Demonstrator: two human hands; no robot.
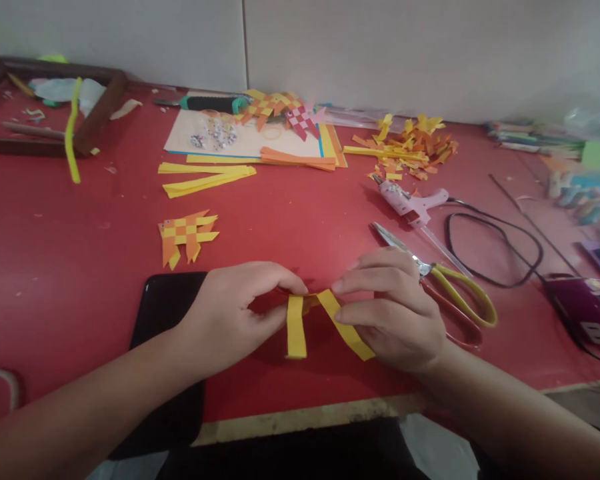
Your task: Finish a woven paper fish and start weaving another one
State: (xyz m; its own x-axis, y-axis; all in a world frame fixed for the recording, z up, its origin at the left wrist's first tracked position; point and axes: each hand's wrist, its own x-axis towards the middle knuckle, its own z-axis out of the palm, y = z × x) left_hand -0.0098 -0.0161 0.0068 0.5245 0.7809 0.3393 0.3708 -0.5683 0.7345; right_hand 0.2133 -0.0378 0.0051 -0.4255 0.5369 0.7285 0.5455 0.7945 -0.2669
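Observation:
Near the table's front edge, yellow paper strips (296, 327) hang down from between my two hands. My left hand (245, 300) pinches their upper left part between thumb and forefinger. On the other side my right hand (393, 300) has its thumb and fingers closed on the slanting yellow strip. A bit of orange-brown paper shows between the strips, partly hidden. Beyond my left hand lies a woven orange and yellow paper fish (185, 233). Scissors (430, 273) with yellow and red handles lie just past my right hand.
A black phone (167, 307) lies under my left forearm. Further back are folded yellow strips (207, 175), paper sheets (180, 137), a heap of paper scraps (420, 143), a pink glue gun (413, 203) with a cord, and a wooden frame (100, 113) at left.

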